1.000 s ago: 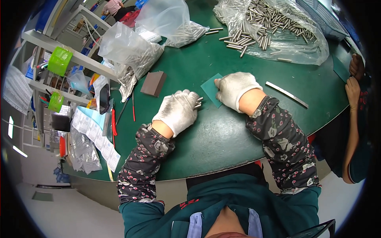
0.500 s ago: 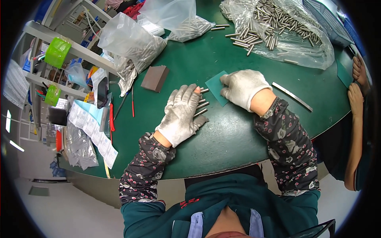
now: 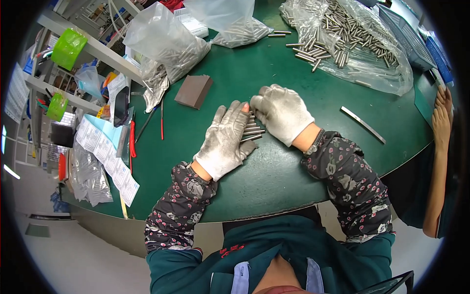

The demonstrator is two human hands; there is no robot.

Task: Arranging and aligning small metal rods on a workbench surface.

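Down on the green table [image 3: 293, 181], a row of short, shiny metal pins [image 3: 252, 132] lies between the two hands. The pins sit side by side, with their ends pointing to the right. The left hand [image 3: 221, 139] wears a dirty white glove and is spread flat, with its thumb sticking out below the pins. Its fingers cover part of the row, and a bit of bare fingertip shows at the top. The right hand [image 3: 283, 111], in a white glove too, is bent over with its knuckles up, right by the top end of the row. Its fingertips are hidden, so I can't tell if they pinch anything.

A brown block [image 3: 194, 92] lies near the left hand, up and to the left. A flat metal strip [image 3: 363, 125] lies alone to the right of the right hand. Farther back, a big pile of pins [image 3: 352, 34] spills from an open clear bag [image 3: 377, 81], with a blue-gray basket [image 3: 405, 36] beside it. Two more see-through bags with pins in them, a near one [image 3: 159, 36] and a far one [image 3: 240, 29], stand at the back left. Another person's hand [image 3: 442, 117] is at the right edge.
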